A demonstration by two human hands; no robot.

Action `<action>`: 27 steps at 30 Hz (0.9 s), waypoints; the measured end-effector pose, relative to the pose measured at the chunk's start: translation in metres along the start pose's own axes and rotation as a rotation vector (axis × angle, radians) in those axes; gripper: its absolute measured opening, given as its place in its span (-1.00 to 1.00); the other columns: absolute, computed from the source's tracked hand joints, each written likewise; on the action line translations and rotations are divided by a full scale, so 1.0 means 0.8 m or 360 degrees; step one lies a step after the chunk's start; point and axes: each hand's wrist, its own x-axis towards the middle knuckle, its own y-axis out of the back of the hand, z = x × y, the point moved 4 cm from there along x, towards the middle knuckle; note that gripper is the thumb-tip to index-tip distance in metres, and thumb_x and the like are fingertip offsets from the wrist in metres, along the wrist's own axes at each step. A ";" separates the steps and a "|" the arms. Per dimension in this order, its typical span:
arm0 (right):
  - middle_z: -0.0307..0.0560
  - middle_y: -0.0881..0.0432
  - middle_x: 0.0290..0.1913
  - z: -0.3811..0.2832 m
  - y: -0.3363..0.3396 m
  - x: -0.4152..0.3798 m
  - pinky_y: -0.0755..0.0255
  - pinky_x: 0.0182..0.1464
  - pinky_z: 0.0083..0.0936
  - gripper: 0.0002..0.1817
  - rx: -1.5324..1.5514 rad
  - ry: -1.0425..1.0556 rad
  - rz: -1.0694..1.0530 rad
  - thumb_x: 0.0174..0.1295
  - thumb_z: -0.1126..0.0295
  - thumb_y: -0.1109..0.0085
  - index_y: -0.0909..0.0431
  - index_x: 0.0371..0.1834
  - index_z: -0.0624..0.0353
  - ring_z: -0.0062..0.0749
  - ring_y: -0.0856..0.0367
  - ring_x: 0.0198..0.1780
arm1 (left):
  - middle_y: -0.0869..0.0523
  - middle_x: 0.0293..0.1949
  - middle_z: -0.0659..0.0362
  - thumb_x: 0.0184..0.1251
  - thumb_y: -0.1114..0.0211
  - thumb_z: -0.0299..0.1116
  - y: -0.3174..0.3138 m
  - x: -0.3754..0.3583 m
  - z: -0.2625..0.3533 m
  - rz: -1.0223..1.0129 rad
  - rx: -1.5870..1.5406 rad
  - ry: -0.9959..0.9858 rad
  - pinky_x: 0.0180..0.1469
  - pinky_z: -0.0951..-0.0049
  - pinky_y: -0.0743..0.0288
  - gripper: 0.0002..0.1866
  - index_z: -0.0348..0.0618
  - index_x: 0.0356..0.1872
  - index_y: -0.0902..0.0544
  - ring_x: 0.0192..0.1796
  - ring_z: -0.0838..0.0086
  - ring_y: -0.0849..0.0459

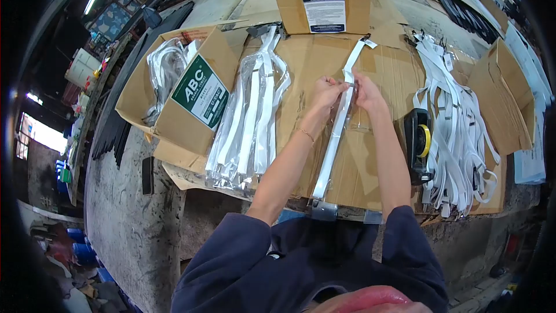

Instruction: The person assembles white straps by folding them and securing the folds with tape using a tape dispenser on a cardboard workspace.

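A worktable (133,208) lies beneath the grip and extends well past it on both sides. On it, directly under the grip, is a flattened cardboard sheet (307,64), creased and stained. A green-labelled carton (174,130), containing clear-wrapped white items, stands well to the left of the grip; a second carton (289,8) stands beyond it, and an open carton (501,98) sits at the far right. A pile of loose white straps (457,122) is right of the grip, beside the open carton. A bundle of bagged straps (255,110) lies left of the grip, near the green-labelled carton. The white strap (334,150) being handled runs through the grip, from beyond the fingers back to the near edge of the sheet. A black tape dispenser (415,148) touches or nearly touches the loose pile, right of the grip. The left hand (328,93) is closed, thumb and fingers pinching the strap. The right hand (368,94) is partly curled, fingertips at the strap's edge; whether it pinches cannot be determined. A small tag (370,44) shows beyond the grip, at the strap's far end.
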 end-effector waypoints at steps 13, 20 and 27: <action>-0.35 -0.43 -0.52 0.010 -0.005 0.010 -0.36 -0.40 -0.49 -0.86 0.0022 0.0096 -0.0075 0.25 0.27 -0.20 -0.51 -0.32 0.06 -0.58 -0.34 -0.52 | -0.54 -0.46 0.14 0.11 -0.40 -0.59 0.005 0.050 -0.011 0.0054 0.0017 0.0231 -0.60 0.38 -0.50 -0.67 -0.14 -0.38 -0.34 -0.55 0.41 -0.61; -0.29 -0.47 -0.54 0.042 0.016 0.076 -0.33 -0.54 -0.49 -0.86 0.0515 0.0172 0.0070 0.14 0.37 -0.28 -0.50 -0.35 0.10 -0.55 -0.43 -0.53 | -0.52 -0.55 0.18 0.09 -0.40 -0.60 0.011 0.035 -0.017 -0.0038 0.0144 0.0309 -0.63 0.37 -0.47 -0.73 -0.19 -0.45 -0.40 -0.57 0.46 -0.60; -0.24 -0.59 -0.43 0.012 0.007 0.049 -0.44 -0.40 -0.48 -0.84 0.0252 0.0358 0.0158 0.08 0.40 -0.30 -0.54 -0.32 0.16 -0.42 -0.57 -0.43 | -0.63 -0.51 0.12 0.15 -0.34 -0.60 0.022 0.072 -0.027 -0.0174 0.0135 0.0408 -0.50 0.36 -0.61 -0.88 -0.27 -0.42 -0.53 -0.52 0.41 -0.66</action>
